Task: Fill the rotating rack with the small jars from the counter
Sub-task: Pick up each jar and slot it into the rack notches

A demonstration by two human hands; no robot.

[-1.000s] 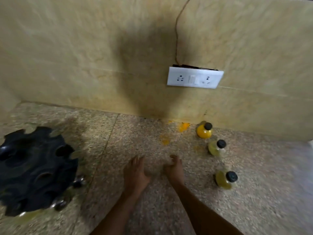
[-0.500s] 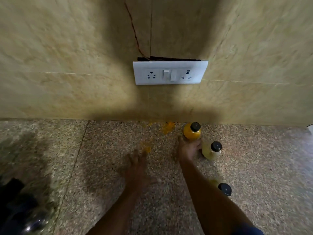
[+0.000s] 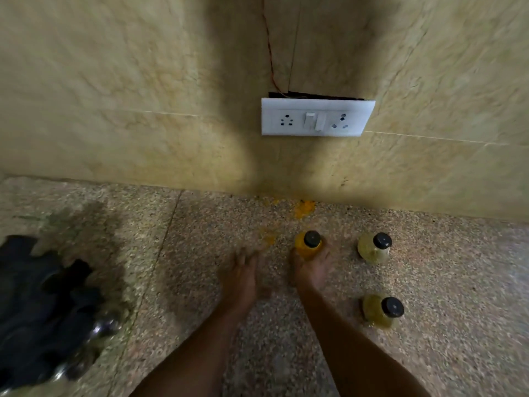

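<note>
Three small black-capped jars stand on the speckled counter (image 3: 286, 353). My right hand (image 3: 313, 272) is closed around the orange jar (image 3: 308, 246), which sits at the middle. A pale yellow jar (image 3: 373, 249) stands to its right, and an olive-yellow jar (image 3: 382, 310) is nearer me on the right. My left hand (image 3: 242, 277) lies flat on the counter with its fingers apart and nothing in it. The black rotating rack (image 3: 43, 305) is at the far left, blurred, with round empty slots and shiny jar tops low on its side.
A tiled wall rises behind the counter, with a white socket plate (image 3: 316, 117) on it. Orange powder stains (image 3: 305, 207) mark the counter near the wall.
My right hand has closed on the orange jar and drawn it away from the wall towards me. The view has swung left, so the rack shows more again.
</note>
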